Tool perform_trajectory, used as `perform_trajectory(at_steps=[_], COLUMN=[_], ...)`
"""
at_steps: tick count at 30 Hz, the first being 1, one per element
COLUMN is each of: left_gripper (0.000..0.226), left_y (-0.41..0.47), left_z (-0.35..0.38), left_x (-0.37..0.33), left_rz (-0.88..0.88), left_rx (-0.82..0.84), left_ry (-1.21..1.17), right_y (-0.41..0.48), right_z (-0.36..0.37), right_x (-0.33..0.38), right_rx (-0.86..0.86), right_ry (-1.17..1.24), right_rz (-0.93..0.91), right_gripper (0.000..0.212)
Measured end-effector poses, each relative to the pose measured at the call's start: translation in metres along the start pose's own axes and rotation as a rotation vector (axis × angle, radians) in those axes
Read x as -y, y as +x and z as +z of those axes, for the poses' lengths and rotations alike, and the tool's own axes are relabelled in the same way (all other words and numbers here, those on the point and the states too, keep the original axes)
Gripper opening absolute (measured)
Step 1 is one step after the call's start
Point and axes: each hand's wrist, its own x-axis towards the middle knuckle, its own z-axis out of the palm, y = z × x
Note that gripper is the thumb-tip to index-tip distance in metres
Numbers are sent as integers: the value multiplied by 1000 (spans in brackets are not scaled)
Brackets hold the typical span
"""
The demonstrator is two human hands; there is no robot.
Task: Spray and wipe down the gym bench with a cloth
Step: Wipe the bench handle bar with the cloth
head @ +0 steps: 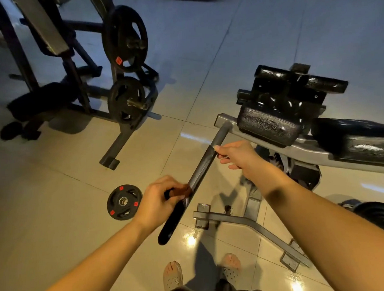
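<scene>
The gym bench [304,147] stands at the right, with a grey frame and worn black pads [269,126]. A long dark padded bar [201,167] runs from its frame down towards me. My left hand [158,200] grips a small reddish-brown cloth [180,190] and presses it against the lower part of the bar. My right hand [235,154] is higher up on the bar's right side, its thumb tip on the bar's edge and its fingers curled beneath. No spray bottle is in view.
A small weight plate [124,202] lies on the tiled floor left of my hands. A plate rack [127,99] with loaded plates stands at the back left. The bench's floor leg [244,221] runs beside my sandalled feet [173,276]. More plates [383,219] sit at the right edge.
</scene>
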Motion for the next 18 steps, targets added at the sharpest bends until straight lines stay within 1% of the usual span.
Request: perform_trajectory(at_steps=[2, 4, 9, 11, 14, 18], left_gripper=[27, 27, 23, 24, 25, 22], left_y=[-24, -15, 89, 104, 69, 4], left_z=[-1, 2, 30, 31, 18, -10], left_x=[10, 0, -44, -49, -26, 13], left_rz=[-92, -114, -49, -37, -92, -261], left_rx=[-13, -45, -142, -155, -60, 77], left_ry=[-29, -63, -154, -180, -203, -272], right_y=[1, 1, 0, 2, 5, 6], right_z=[0, -1, 3, 4, 2, -1], right_x=[-2, -3, 1, 3, 2, -3], right_rx=[-7, 5, -18, -39, -23, 2], right_ry=[5, -3, -27, -33, -46, -16], right_rz=[-2, -2, -8, -13, 1, 4], right_gripper=[35, 37, 36, 36, 33, 31])
